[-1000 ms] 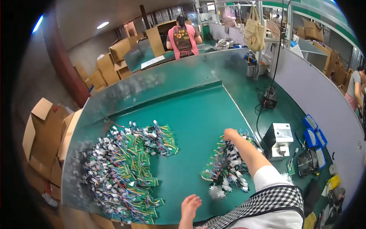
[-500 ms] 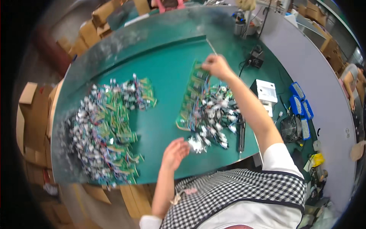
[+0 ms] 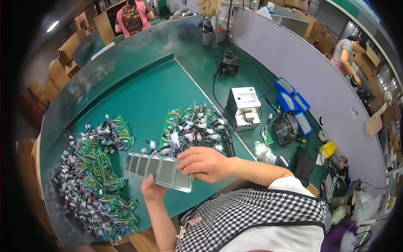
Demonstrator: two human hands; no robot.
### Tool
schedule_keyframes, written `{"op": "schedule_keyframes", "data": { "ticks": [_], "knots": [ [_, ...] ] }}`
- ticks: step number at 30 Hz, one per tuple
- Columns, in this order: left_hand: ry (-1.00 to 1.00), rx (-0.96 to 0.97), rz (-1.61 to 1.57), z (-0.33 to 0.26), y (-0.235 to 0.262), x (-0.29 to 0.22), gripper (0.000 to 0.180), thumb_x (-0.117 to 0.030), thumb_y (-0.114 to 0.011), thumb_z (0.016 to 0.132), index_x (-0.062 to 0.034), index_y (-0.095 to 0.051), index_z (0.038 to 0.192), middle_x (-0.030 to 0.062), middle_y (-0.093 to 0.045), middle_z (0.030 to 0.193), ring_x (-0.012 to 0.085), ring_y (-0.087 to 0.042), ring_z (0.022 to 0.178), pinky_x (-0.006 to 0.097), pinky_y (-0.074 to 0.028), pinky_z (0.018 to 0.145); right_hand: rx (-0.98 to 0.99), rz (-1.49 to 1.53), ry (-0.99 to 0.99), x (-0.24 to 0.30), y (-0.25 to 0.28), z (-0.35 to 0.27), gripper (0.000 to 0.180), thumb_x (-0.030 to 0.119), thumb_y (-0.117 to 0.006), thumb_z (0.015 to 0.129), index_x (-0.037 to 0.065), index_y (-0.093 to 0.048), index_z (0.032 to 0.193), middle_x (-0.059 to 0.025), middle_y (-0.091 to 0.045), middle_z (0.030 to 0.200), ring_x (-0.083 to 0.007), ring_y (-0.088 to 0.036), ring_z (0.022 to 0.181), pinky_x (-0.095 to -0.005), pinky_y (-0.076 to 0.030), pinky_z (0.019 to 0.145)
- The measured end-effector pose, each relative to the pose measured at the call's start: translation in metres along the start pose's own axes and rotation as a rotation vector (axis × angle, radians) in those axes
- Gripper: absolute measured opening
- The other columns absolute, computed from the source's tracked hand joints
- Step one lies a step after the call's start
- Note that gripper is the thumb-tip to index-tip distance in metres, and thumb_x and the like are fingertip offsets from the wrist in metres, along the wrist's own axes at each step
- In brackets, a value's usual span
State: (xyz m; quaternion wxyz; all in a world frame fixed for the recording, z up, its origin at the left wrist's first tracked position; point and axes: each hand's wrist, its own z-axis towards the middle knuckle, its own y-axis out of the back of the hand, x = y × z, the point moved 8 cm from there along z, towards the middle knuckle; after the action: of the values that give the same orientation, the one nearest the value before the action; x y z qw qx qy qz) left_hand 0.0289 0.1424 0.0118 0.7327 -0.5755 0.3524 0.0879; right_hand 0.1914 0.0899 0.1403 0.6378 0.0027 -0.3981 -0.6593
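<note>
While both hands grip it, the panel strip (image 3: 158, 169) shows grey rectangular cells.

left: heap of wired boards (image 3: 94, 176) on the table (image 3: 142, 90)
right: smaller pile (image 3: 194, 126); box machine (image 3: 243, 107) beyond it
near: panel strip (image 3: 161, 170) between both piles

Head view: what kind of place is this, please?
Probably an electronics assembly workshop: heaps of wired circuit boards on a green bench, blue parts bins, and cardboard boxes stacked nearby.
</note>
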Motion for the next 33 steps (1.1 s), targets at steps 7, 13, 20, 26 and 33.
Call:
{"op": "schedule_keyframes", "data": {
  "ticks": [7, 13, 20, 26, 33],
  "knots": [
    [-0.071, -0.131, 0.363, -0.038, -0.01, -0.008, 0.066, 0.002, -0.057, 0.076, -0.0039, -0.025, 0.133, 0.0127, -0.044, 0.124, 0.0267, -0.048, 0.111, 0.042, -0.043, 0.09, 0.073, 0.283, -0.314, -0.042, -0.022, -0.045, 0.032, 0.015, -0.059, 0.073, 0.005, -0.057, 0.103, -0.0127, -0.051, 0.119, -0.0327, -0.038, 0.12, -0.0445, -0.028, 0.1],
    [-0.091, -0.249, 0.537, -0.061, 0.003, -0.003, 0.052, 0.004, -0.058, 0.075, 0.0015, -0.038, 0.124, 0.011, -0.05, 0.115, 0.0219, -0.051, 0.103, 0.037, -0.043, 0.088, -0.205, -0.088, -0.335, -0.048, -0.039, -0.033, 0.049, 0.012, -0.056, 0.078, 0.002, -0.044, 0.124, -0.0147, -0.038, 0.132, -0.0319, -0.032, 0.124, -0.0414, -0.025, 0.101],
    [-0.059, -0.376, 0.553, -0.09, 0.015, 0.005, 0.051, 0.005, -0.06, 0.075, -0.0001, -0.04, 0.122, 0.0084, -0.049, 0.116, 0.0168, -0.05, 0.104, 0.031, -0.044, 0.086, 0.05, -0.135, -0.391, -0.043, -0.118, -0.009, 0.057, 0.007, -0.056, 0.075, 0.006, -0.038, 0.128, -0.0107, -0.032, 0.137, -0.0308, -0.027, 0.127, -0.0486, -0.017, 0.102],
    [-0.251, -0.266, 1.002, -0.074, -0.016, -0.009, 0.085, 0.009, -0.056, 0.072, -0.0014, -0.003, 0.137, 0.0156, -0.03, 0.134, 0.0236, -0.035, 0.123, 0.036, -0.032, 0.099, -0.016, -0.176, -0.312, -0.031, -0.134, 0.001, 0.042, 0.006, -0.058, 0.074, 0.009, -0.052, 0.115, -0.0092, -0.043, 0.129, -0.0316, -0.035, 0.121, -0.0509, -0.022, 0.099],
    [-0.209, -0.243, 1.025, -0.079, -0.006, -0.001, 0.083, 0.007, -0.057, 0.072, 0.0004, -0.006, 0.137, 0.0152, -0.031, 0.133, 0.0232, -0.035, 0.122, 0.035, -0.032, 0.099, -0.218, -0.101, -0.276, -0.032, -0.133, -0.015, 0.028, 0.004, -0.061, 0.072, 0.007, -0.062, 0.1, -0.0094, -0.059, 0.108, -0.0302, -0.051, 0.106, -0.0456, -0.035, 0.092]
  ]
}}
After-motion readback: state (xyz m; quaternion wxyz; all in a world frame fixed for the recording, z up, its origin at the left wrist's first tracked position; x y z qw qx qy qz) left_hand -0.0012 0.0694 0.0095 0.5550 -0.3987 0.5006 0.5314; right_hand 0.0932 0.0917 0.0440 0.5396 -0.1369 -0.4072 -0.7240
